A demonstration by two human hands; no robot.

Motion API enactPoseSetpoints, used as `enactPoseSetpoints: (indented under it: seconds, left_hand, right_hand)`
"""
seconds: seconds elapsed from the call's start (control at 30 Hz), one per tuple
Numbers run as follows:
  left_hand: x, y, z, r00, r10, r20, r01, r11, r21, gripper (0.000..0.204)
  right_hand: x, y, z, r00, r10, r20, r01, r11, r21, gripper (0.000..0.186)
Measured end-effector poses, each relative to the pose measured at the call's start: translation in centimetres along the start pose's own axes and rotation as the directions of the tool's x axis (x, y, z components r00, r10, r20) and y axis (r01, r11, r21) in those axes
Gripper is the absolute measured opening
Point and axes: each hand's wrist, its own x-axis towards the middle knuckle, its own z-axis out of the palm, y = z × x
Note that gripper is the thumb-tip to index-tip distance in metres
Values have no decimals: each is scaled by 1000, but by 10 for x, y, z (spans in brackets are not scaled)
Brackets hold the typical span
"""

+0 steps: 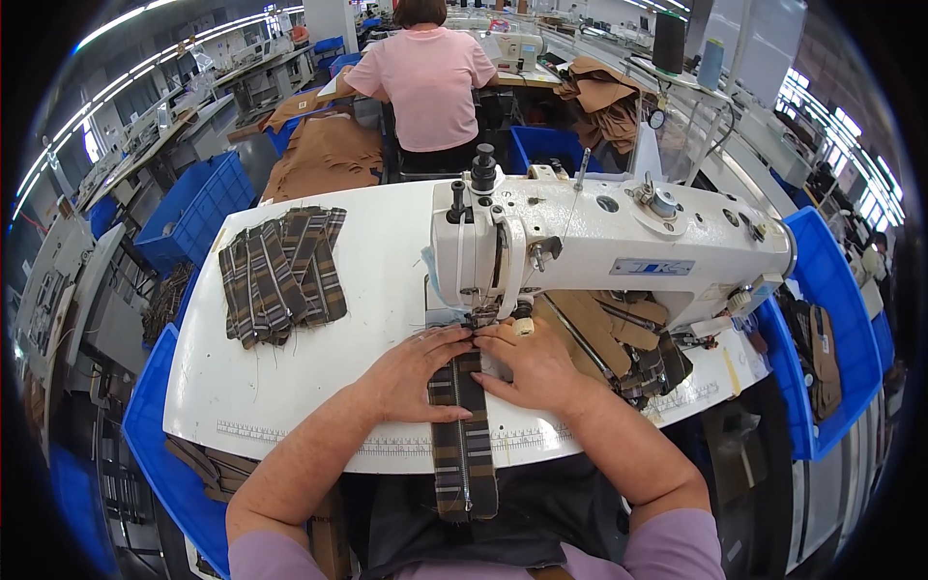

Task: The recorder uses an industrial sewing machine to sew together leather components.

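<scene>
head view | left fisheye | looks down, forward | close above sewing table (pixel 382 261)

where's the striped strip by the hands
Lower centre of the head view: the striped strip lies under the left hand, beside the right hand, running from the sewing machine over the near table edge.

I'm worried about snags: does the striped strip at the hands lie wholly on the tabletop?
No, the striped strip runs past the front edge of the white tabletop.

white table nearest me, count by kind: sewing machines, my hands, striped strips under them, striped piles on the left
Sewing machine: 1
Left hand and right hand: 2
Striped strip: 1
Striped pile: 1
Total: 5
</scene>
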Motion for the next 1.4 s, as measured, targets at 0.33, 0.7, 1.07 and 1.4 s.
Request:
enactPoseSetpoints:
  seconds: [0.33,0.7,1.07,1.4]
  left_hand:
    - [1,0,-2,1000,1,-22,-1,1000,20,92]
    - [2,6,-2,998,10,-59,-4,994,107,80]
    - [3,4,-1,994,46,-102,-32,991,128,70]
    - [1,-2,6,988,53,-145,-38,994,100,66]
  right_hand:
    - [1,0,2,1000,13,-1,-13,1000,14,44]
    - [-3,0,1,999,44,29,-44,999,-14,45]
    - [-1,-1,1,1000,16,2,-16,1000,-4,43]
    - [0,-2,5,1000,16,-5,-16,1000,-15,42]
